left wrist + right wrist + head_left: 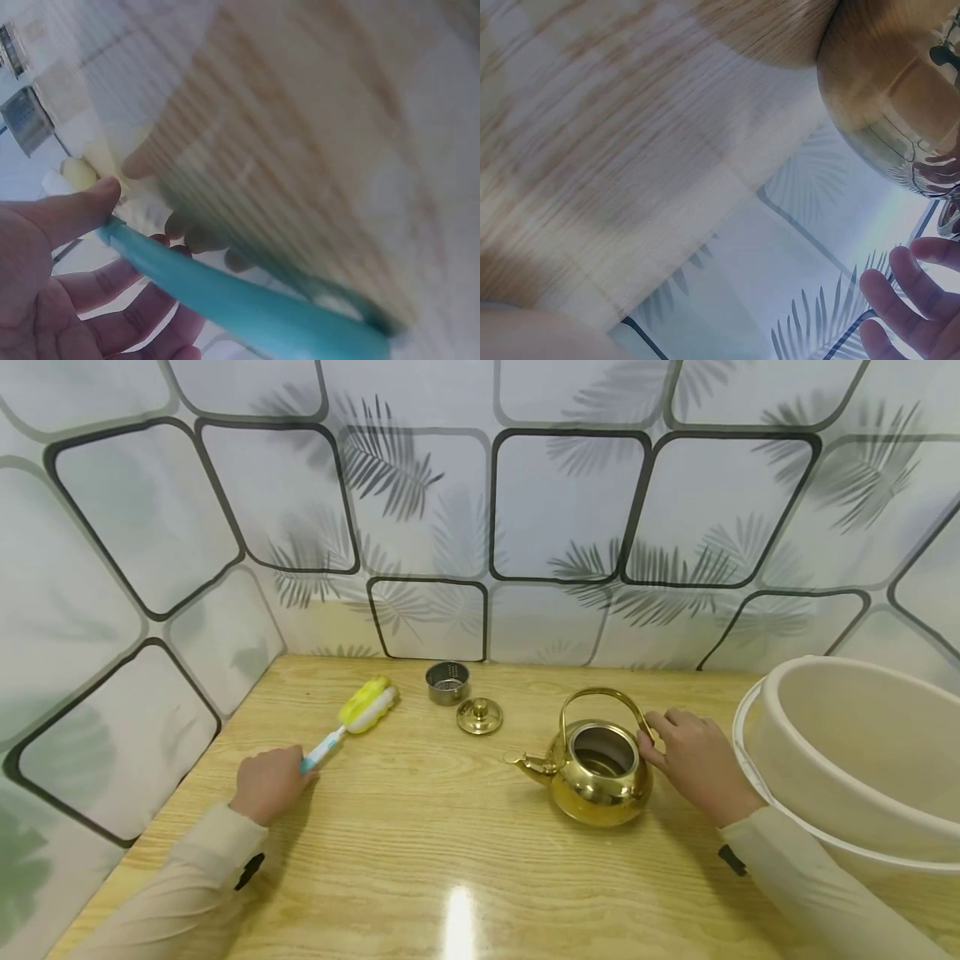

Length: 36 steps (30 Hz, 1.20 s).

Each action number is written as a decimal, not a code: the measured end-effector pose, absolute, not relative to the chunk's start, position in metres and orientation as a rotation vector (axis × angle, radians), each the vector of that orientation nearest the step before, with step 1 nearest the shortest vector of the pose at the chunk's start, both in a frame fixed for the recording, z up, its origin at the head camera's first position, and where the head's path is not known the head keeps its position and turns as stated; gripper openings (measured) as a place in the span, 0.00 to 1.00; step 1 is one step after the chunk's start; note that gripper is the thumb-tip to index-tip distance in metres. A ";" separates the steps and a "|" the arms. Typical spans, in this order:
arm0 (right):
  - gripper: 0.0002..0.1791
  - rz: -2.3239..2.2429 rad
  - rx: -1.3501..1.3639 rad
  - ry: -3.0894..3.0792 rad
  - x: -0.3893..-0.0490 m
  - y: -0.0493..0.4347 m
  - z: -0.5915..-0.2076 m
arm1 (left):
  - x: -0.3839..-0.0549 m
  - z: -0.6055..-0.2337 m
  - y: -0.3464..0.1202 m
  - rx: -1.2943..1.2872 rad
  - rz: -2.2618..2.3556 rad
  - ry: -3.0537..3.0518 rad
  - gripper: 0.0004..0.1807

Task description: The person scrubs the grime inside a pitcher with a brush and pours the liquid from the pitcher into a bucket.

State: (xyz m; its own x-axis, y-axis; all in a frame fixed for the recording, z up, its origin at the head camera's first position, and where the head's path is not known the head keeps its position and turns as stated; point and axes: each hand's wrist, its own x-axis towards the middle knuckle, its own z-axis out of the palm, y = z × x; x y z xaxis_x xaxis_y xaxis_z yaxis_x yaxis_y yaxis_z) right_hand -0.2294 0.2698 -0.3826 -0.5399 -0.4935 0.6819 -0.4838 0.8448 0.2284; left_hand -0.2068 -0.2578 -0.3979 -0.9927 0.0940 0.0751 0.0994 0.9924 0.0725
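My left hand (pixel 272 783) holds a cleaning brush with a yellow and white sponge head (pixel 367 704) that lies toward the back left of the table. In the left wrist view, its teal handle (pixel 225 289) runs between thumb and fingers. At the right, a shiny gold kettle (pixel 600 802) stands upright and lidless, spout pointing left and arched handle raised. My right hand (pixel 693 760) has thumb and forefinger at the right foot of that handle. In the right wrist view the other fingers (pixel 911 289) hang loosely beside the kettle, and the thumb is hidden.
Near the back wall sit a perforated metal strainer (pixel 447 685) and the gold kettle lid (pixel 480 717), its knob up. A large cream basin (pixel 795 768) stands at the right, close to my right forearm. Patterned walls bound the wooden table (pixel 420 852) behind and at left.
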 end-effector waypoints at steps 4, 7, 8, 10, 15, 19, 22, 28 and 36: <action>0.09 -0.019 0.713 -2.229 -0.230 0.270 -0.383 | -0.207 -0.398 -0.255 -0.135 -0.063 -3.007 0.20; 0.09 -0.017 0.713 -2.225 -0.230 0.270 -0.383 | -0.206 -0.395 -0.246 -0.147 -0.014 -2.906 0.23; 0.10 -0.018 0.714 -2.224 -0.230 0.270 -0.383 | -0.206 -0.393 -0.242 -0.162 -0.003 -2.869 0.24; 0.10 -0.019 0.712 -2.221 -0.230 0.270 -0.383 | -0.205 -0.390 -0.232 -0.195 -0.010 -2.792 0.25; 0.11 -0.024 0.712 -2.212 -0.230 0.270 -0.383 | -0.207 -0.387 -0.211 -0.288 -0.078 -2.611 0.22; 0.10 -0.030 0.713 -2.218 -0.229 0.270 -0.383 | -0.209 -0.386 -0.196 -0.375 -0.100 -2.468 0.20; 0.11 -0.032 0.713 -2.225 -0.229 0.270 -0.383 | -0.211 -0.384 -0.182 -0.440 -0.105 -2.389 0.21; 0.13 -0.027 0.710 -2.213 -0.230 0.270 -0.383 | -0.212 -0.376 -0.151 -0.559 -0.156 -2.305 0.22; 0.14 -0.030 0.698 -2.216 -0.229 0.269 -0.380 | -0.210 -0.375 -0.105 -0.678 -0.211 -2.281 0.21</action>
State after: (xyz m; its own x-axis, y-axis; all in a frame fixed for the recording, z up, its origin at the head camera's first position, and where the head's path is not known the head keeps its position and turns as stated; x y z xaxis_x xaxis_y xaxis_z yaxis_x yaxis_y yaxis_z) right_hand -0.2288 0.2688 -0.3805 -0.5315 -0.4919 0.6896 -0.4730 0.8477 0.2401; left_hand -0.2102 -0.1046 -0.3747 -0.5905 0.4085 0.6960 0.5294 0.8470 -0.0480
